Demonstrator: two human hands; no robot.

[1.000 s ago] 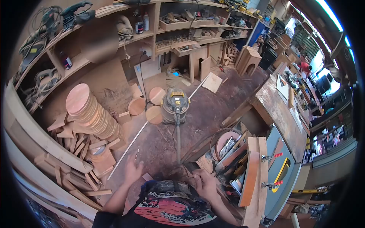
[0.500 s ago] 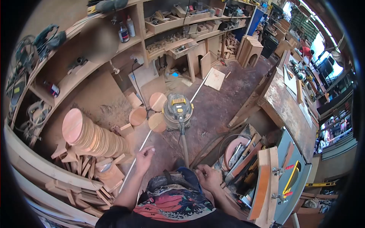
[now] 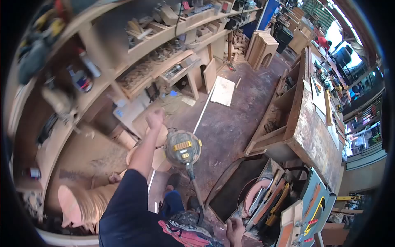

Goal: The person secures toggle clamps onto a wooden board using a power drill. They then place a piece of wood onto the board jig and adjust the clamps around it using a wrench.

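My left arm stretches forward, and my left hand (image 3: 155, 118) is above the floor just beyond the shop vacuum (image 3: 183, 148). Its fingers look curled; what they hold, if anything, is hidden. The vacuum has a yellow-handled top, and its hose (image 3: 196, 188) runs back toward my legs. Round wooden discs (image 3: 161, 159) lie beside the vacuum, partly hidden by my forearm. Low at my right side, my right hand (image 3: 235, 229) has loosely curled fingers and nothing visible in them. It is nearest to a bin of tools (image 3: 267, 197).
A tall stack of wooden discs (image 3: 88, 203) leans at the lower left. Shelves (image 3: 173, 39) with tools and wood pieces curve along the left and back. A workbench (image 3: 310, 136) stands at right. A pale board (image 3: 223, 91) and a long white strip (image 3: 205, 109) lie on the floor.
My left hand has reached forward, past the vacuum. My right hand has dropped lower and to the right. The view has shifted, with my body now turned and a leg showing.
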